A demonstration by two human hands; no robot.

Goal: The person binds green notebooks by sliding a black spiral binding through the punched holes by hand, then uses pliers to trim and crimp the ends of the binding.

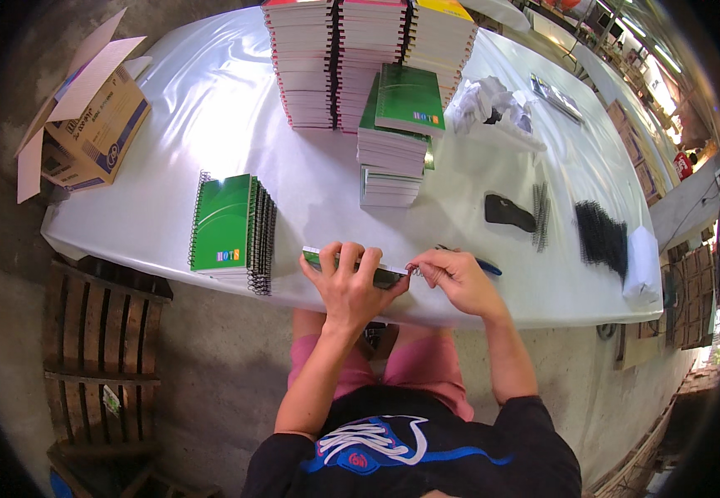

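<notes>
The left hand (350, 284) is clamping a notebook (312, 259) near the front edge of the white table (314, 199), and the right hand (454, 280) is pinching a thin coil (415, 270) at the notebook's right end.

Bench (318, 174), covered in glossy white sheeting, creased and catching the light. On it, left front: one stack of coil-bound, green-covered notebooks (220, 224). Rear middle: we count three tall stacks side by side, with red (300, 79), pink (370, 79) and yellow (439, 50) covers. Before these, one uneven pile of green-covered pads (410, 95). Right rear: crumpled white wrapping (493, 108); one flat, dark-faced packet (555, 97). Right middle: one flat black piece (509, 213), its kind unclear to us; a few loose coils (540, 217) beside it. Right end: one heap of black coils (600, 236), with a white wrapped bundle (642, 264) next to it.
</notes>
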